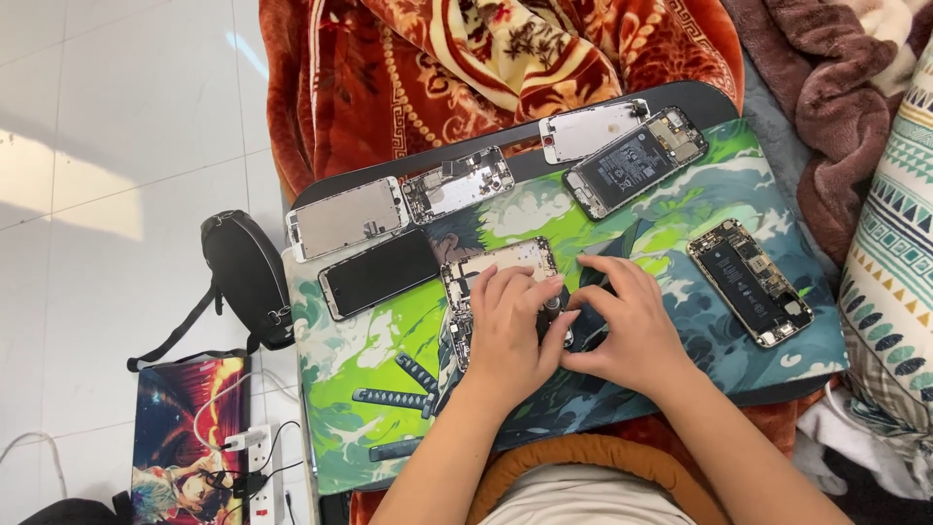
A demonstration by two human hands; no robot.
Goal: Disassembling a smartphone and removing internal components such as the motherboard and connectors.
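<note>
A dark rectangular phone screen [379, 273] lies left of centre, glass up. Above it, a pale silver screen panel [346, 217] lies back up. Another pale panel [593, 129] lies at upper centre, beside an opened phone's black battery label [627, 167].

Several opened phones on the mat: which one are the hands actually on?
The opened phone at mat centre: the left hand lies on it, the right hand alongside. The black-screen phone, the phone with the black battery and the far-edge ones lie untouched.
</note>
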